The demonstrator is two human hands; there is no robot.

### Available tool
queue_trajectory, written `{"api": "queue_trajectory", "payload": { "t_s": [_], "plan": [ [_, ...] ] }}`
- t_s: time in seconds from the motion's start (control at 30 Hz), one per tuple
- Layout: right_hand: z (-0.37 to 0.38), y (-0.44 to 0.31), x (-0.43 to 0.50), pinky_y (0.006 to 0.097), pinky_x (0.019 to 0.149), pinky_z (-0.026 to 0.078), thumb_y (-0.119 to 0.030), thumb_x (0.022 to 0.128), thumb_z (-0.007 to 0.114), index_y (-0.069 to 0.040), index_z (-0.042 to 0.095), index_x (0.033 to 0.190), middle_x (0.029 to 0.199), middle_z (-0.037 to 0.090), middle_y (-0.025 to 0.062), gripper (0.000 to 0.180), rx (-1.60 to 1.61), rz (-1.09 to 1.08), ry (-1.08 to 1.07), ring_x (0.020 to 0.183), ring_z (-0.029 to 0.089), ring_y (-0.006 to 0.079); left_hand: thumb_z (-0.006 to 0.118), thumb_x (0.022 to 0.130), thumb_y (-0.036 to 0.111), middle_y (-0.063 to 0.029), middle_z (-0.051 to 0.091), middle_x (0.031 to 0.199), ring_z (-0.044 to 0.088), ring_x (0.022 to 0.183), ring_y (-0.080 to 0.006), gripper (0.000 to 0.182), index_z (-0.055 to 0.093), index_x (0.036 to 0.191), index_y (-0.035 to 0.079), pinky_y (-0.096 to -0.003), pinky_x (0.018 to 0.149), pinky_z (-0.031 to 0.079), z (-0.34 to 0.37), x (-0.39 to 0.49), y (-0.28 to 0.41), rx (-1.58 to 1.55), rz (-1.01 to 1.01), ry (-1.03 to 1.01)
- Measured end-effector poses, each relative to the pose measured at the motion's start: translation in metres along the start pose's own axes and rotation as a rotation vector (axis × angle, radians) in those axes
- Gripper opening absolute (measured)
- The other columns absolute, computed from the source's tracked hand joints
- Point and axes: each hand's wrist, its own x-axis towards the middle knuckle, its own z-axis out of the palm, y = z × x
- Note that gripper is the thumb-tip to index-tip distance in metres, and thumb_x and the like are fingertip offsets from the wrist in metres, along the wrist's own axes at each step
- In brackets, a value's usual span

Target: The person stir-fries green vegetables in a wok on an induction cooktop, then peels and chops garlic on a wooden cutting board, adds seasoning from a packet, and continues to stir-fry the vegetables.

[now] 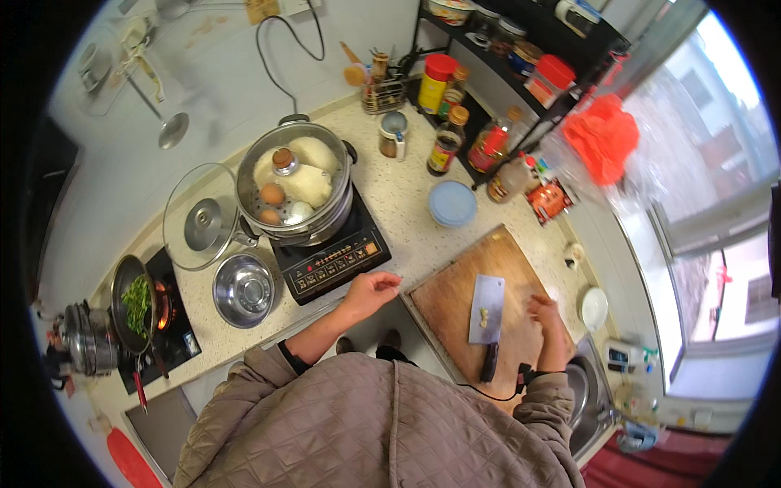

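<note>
My left hand (371, 295) is in the air by the counter's front edge, between the induction cooker (335, 262) and the wooden cutting board (445, 287). Its fingers are loosely bent with nothing in them. Over the board's right side, my right hand (545, 314) is slightly blurred and appears to hold nothing. A cleaver (488, 290) lies flat on the board between my hands, its dark handle towards me. Small pale chopped pieces (484, 317) rest on its blade.
A lidded steamer pot (250, 177) with buns and eggs stands on the cooker. Left are a steel bowl (227, 290), a glass lid (174, 219) and a wok (122, 274) of greens over a flame. Sauce bottles (447, 143), a blue-lidded container (452, 203) and a sink (595, 399) lie right.
</note>
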Motion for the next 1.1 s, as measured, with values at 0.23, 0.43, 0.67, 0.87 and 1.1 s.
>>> {"api": "queue_trajectory", "payload": {
  "t_s": [0.23, 0.43, 0.67, 0.87, 1.1],
  "plan": [
    [0.081, 0.067, -0.110, 0.0371, 0.066, 0.053, -0.040, 0.058, 0.083, 0.005, 0.062, 0.102, 0.085, 0.067, 0.0180, 0.067, -0.750, 0.104, -0.038, 0.074, 0.065, 0.0289, 0.065, 0.082, 0.009, -0.0065, 0.070, 0.096, 0.064, 0.085, -0.0106, 0.025, 0.066, 0.105, 0.000, -0.0259, 0.078, 0.051, -0.026, -0.042, 0.006, 0.012, 0.041, -0.048],
    [0.115, 0.082, -0.118, 0.0440, 0.076, 0.052, -0.035, 0.064, 0.075, 0.004, 0.061, 0.089, 0.090, 0.065, 0.0277, 0.048, -0.778, 0.069, 0.342, 0.089, 0.064, 0.0402, 0.065, 0.083, 0.004, -0.0069, 0.068, 0.099, 0.063, 0.090, -0.0107, 0.024, 0.065, 0.107, 0.000, -0.0257, 0.080, 0.052, -0.051, -0.084, -0.006, 0.026, 0.029, -0.068],
    [0.123, 0.108, -0.091, 0.0330, 0.059, 0.048, -0.015, 0.066, 0.066, -0.004, 0.065, 0.088, 0.071, 0.063, 0.0068, 0.025, 0.046, -0.051, -0.177, 0.063, 0.060, 0.0235, 0.066, 0.083, 0.008, -0.0036, 0.068, 0.096, 0.061, 0.083, -0.0078, 0.023, 0.066, 0.106, 0.001, -0.0242, 0.075, 0.051, -0.083, -0.122, -0.002, -0.002, 0.101, 0.128],
    [0.148, 0.061, -0.145, 0.0342, 0.046, 0.046, -0.002, 0.066, 0.055, 0.000, 0.053, 0.079, 0.064, 0.054, 0.0102, 0.013, 0.567, 0.170, -0.139, 0.050, 0.054, 0.0219, 0.066, 0.085, 0.008, -0.0023, 0.067, 0.096, 0.060, 0.082, -0.0056, 0.022, 0.066, 0.106, 0.001, -0.0219, 0.074, 0.049, -0.085, -0.158, -0.003, -0.047, 0.108, 0.242],
    [0.151, 0.027, -0.176, 0.0313, 0.040, 0.044, 0.000, 0.066, 0.055, 0.002, 0.051, 0.080, 0.061, 0.054, 0.0107, 0.015, 0.490, -0.024, -0.148, 0.043, 0.051, 0.0211, 0.065, 0.086, 0.007, -0.0048, 0.067, 0.099, 0.062, 0.086, -0.0072, 0.023, 0.065, 0.108, 0.001, -0.0226, 0.077, 0.050, -0.087, -0.185, 0.003, -0.076, 0.102, 0.275]
  ]
}}
